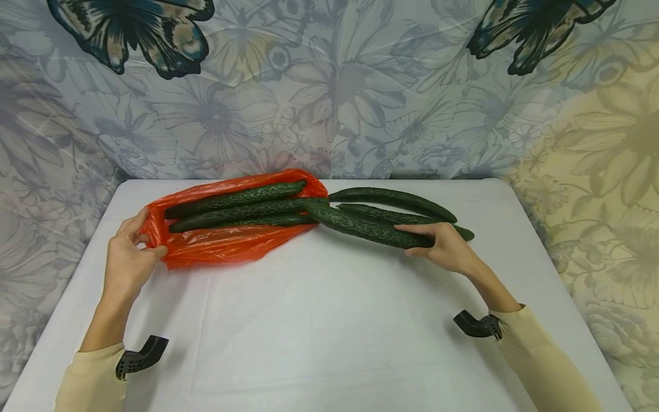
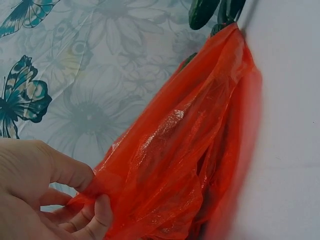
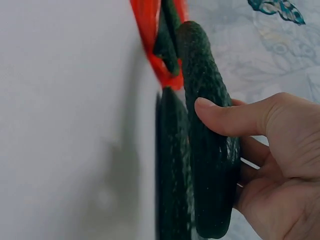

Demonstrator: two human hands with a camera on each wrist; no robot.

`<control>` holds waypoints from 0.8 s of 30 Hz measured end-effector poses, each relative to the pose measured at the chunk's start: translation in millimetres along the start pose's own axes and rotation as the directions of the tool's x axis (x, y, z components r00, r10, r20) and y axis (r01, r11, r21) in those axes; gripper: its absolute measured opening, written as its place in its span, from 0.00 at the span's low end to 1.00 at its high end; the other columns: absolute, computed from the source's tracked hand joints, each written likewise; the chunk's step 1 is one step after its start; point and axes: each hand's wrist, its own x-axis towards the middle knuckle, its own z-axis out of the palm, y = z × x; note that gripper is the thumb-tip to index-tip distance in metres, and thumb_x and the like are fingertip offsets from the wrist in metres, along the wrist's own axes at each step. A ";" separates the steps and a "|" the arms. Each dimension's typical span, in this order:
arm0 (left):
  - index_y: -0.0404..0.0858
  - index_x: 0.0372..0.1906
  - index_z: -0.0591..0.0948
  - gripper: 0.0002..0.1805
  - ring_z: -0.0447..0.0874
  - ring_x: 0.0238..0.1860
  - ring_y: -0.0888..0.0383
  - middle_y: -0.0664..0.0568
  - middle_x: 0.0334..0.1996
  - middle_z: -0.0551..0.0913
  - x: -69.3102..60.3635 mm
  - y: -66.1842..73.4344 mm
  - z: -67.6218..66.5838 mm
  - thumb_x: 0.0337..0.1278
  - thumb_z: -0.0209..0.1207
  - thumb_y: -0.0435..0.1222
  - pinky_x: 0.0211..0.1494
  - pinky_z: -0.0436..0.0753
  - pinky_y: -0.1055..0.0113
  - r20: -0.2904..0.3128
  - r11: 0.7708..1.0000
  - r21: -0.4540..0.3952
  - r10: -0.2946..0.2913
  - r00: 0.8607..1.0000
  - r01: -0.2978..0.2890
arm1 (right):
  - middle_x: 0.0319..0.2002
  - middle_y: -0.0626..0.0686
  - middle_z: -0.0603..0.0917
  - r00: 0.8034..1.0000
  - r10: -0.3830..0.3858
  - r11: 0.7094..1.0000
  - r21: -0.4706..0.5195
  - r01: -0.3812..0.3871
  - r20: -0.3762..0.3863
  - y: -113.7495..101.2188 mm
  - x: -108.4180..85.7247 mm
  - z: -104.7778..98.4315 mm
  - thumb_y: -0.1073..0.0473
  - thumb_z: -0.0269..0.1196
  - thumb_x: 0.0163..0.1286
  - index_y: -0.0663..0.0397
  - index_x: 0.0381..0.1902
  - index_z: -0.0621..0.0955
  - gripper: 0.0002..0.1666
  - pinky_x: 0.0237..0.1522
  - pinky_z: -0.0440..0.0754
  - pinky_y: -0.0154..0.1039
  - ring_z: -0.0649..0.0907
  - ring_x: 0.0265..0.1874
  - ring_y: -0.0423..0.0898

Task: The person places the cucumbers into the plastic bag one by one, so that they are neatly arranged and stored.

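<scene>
An orange-red plastic bag [image 1: 221,249] lies on the left half of the table, with several cucumbers [image 1: 231,215] showing in its opening. My left hand [image 1: 128,254] pinches the bag's left edge; in the left wrist view, thumb and fingers of that hand [image 2: 60,195] grip the thin plastic [image 2: 165,150]. On the right, my right hand [image 1: 443,246] holds a cucumber [image 1: 360,226] near its right end, the other end at the bag's right side. In the right wrist view, the right hand [image 3: 270,150] has its thumb across the cucumber [image 3: 207,150].
Behind the held cucumber, other cucumbers [image 1: 396,198] lie on the white table [image 1: 319,332], beyond the bag's right end. Floral cloth [image 1: 340,114] with butterflies hangs behind the table and at its sides. A black device is strapped at each sleeve.
</scene>
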 end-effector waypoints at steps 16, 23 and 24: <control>0.39 0.76 0.57 0.48 0.68 0.40 0.67 0.39 0.69 0.65 0.8 0.5 1.4 0.48 0.61 0.17 0.30 0.73 0.84 0.001 1.000 -0.003 0.008 1.000 -0.008 | 0.22 0.54 0.83 0.997 -0.076 0.996 0.043 0.075 0.022 -34.9 69.4 24.1 0.66 0.72 0.57 0.48 0.61 0.81 0.32 0.14 0.54 0.33 0.49 0.09 0.34; 0.36 0.76 0.56 0.48 0.67 0.43 0.56 0.39 0.69 0.65 3.6 5.6 1.8 0.47 0.61 0.17 0.30 0.70 0.84 0.006 0.999 0.021 0.030 1.000 -0.030 | 0.04 0.49 0.62 0.989 -0.138 0.990 0.015 0.138 0.061 -56.1 102.4 32.1 0.68 0.71 0.58 0.45 0.60 0.81 0.32 0.15 0.54 0.34 0.50 0.09 0.36; 0.36 0.76 0.56 0.48 0.67 0.43 0.55 0.39 0.69 0.65 3.8 5.7 0.6 0.47 0.61 0.18 0.30 0.70 0.85 0.001 0.999 0.031 0.029 1.000 -0.029 | 0.06 0.50 0.69 0.986 -0.155 0.988 0.025 0.154 0.063 -58.6 107.6 35.2 0.68 0.71 0.58 0.46 0.60 0.82 0.31 0.15 0.54 0.34 0.50 0.08 0.37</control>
